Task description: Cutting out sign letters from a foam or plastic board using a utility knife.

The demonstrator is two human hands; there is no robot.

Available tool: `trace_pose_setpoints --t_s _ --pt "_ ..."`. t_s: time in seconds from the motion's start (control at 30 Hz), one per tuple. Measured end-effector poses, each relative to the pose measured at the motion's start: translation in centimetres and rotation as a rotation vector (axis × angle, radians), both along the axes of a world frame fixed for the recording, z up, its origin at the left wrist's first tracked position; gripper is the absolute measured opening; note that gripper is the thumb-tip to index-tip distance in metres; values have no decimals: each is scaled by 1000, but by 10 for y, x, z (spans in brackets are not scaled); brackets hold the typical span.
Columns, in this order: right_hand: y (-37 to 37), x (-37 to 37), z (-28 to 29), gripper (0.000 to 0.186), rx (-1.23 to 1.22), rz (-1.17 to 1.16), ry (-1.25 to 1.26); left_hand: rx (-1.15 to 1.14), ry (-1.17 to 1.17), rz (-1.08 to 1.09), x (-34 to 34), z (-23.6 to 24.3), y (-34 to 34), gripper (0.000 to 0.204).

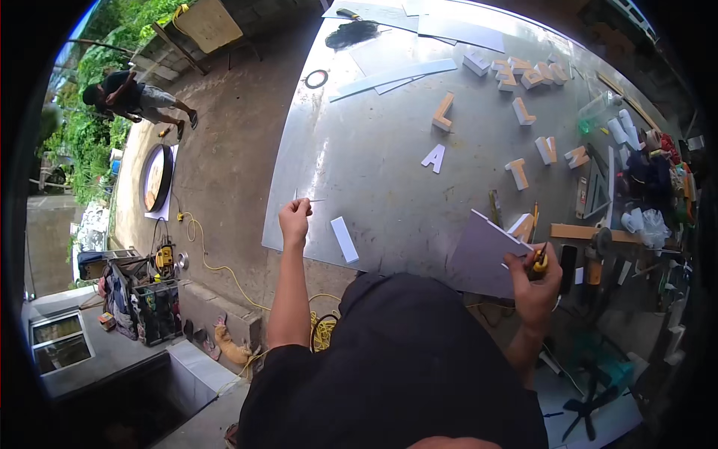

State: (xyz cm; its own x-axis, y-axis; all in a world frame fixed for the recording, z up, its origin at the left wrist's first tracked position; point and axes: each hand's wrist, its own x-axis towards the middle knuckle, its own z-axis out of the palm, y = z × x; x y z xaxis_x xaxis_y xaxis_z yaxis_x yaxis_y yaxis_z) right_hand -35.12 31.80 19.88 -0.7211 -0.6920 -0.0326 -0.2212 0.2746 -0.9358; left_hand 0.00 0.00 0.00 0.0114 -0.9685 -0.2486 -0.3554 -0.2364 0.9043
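My left hand (295,215) is pinched on a small thin piece (311,200) above the metal tabletop (389,194), too small to make out clearly. A white strip (344,239) lies just right of it. My right hand (535,284) is closed on a yellow-and-black cutter (540,262) at the edge of a grey sheet (482,254). Beside that sheet are a wood-faced letter shape (521,224), a metal ruler (493,206) and a pencil (535,213). A white letter cutout (434,157) lies flat farther up the table.
Several letter blocks (443,112), long white strips (393,78) and a black tape roll (316,78) are on the table. An angle grinder (597,254) and cluttered tools are at right. A person (131,97) stands at upper left; an orange animal (232,344) and yellow cord (217,266) lie on the floor.
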Motion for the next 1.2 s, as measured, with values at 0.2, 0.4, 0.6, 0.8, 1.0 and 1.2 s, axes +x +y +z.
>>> trace_pose_setpoints --t_s 0.2,0.4,0.6,0.8,1.0,1.2 --pt "-37 14 9 17 27 59 83 203 -59 96 52 -49 -6 17" --pt "-64 41 22 15 21 107 114 77 -310 183 65 -54 -20 45" --pt "-92 61 39 18 38 142 25 35 124 -52 10 46 -23 82" --pt "-133 79 60 30 17 272 -323 7 767 -963 -71 176 45 51" --pt "-154 95 61 31 -258 196 193 -376 597 -746 -83 191 55 31" --pt "-127 111 64 29 -405 144 -270 -1249 106 -697 -72 205 36 38"
